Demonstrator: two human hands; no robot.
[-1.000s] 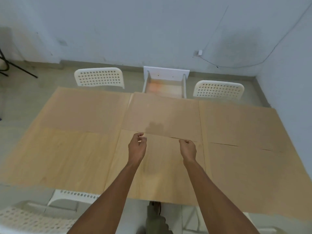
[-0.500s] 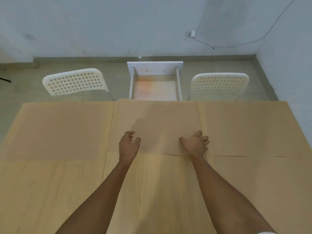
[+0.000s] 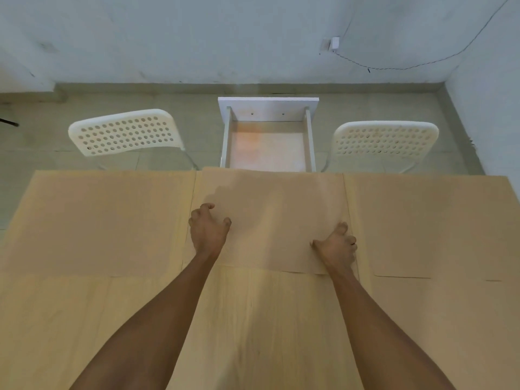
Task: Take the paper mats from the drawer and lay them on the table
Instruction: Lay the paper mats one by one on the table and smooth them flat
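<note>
Hands, left [image 3: 208, 231] and right [image 3: 336, 246], press one of three paper mats [image 3: 277, 218].

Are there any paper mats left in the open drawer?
No: the open drawer shows only its bare bottom, while both hands rest on the middle mat on the table.

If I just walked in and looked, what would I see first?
Two bare arms reach over the table, and the left hand and right hand rest on the middle paper mat, one near each side of it. Just past the table's far edge an open white drawer sticks out, with a white holey chair on either side.
</note>
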